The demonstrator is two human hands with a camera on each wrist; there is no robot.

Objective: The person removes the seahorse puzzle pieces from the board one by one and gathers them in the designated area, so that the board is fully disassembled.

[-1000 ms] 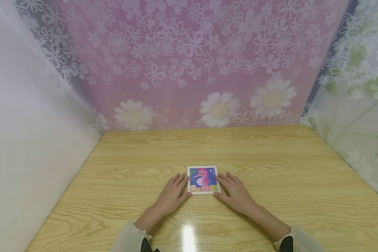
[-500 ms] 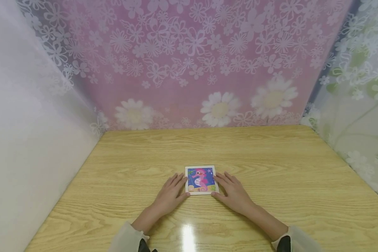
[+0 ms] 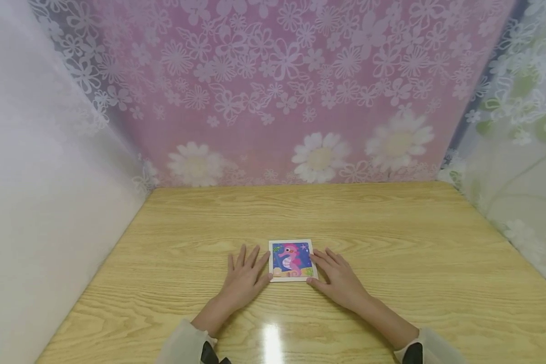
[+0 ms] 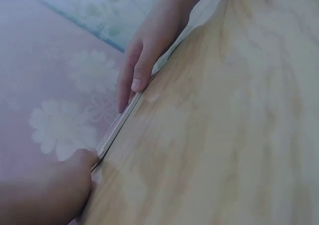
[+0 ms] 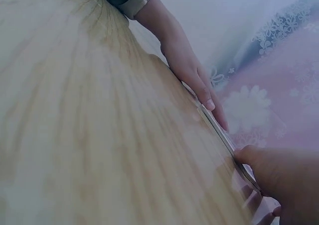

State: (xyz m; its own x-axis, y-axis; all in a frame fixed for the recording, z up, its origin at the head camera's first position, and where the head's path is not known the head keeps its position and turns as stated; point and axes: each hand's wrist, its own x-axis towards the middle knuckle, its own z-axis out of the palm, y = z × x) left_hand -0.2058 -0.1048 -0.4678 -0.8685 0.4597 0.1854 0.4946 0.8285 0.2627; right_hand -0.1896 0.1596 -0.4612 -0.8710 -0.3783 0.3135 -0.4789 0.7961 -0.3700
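A square picture puzzle [image 3: 292,261] with a white border lies flat on the table, showing a pink seahorse on blue. At its left edge is my left hand [image 3: 243,280], fingers spread and straight, the thumb by the near corner. My right hand [image 3: 341,281] lies along the opposite edge with its fingers extended, thumb at the near right corner. From the left wrist, the puzzle's thin edge [image 4: 117,129] shows between the two hands. In the right wrist view, my right thumb [image 5: 245,154] touches the near end of that edge; the fingers beyond are partly hidden.
The wood-grain table [image 3: 200,222] extends around the puzzle. A pink flowered cloth [image 3: 255,136] hangs behind its far edge. White cloth [image 3: 50,202] stands at the left, and a flowered pale cloth [image 3: 523,177] at the right.
My left hand's fingers have spread apart and shifted slightly left along the puzzle's side. The right hand keeps its place by the puzzle. The head view has shifted slightly.
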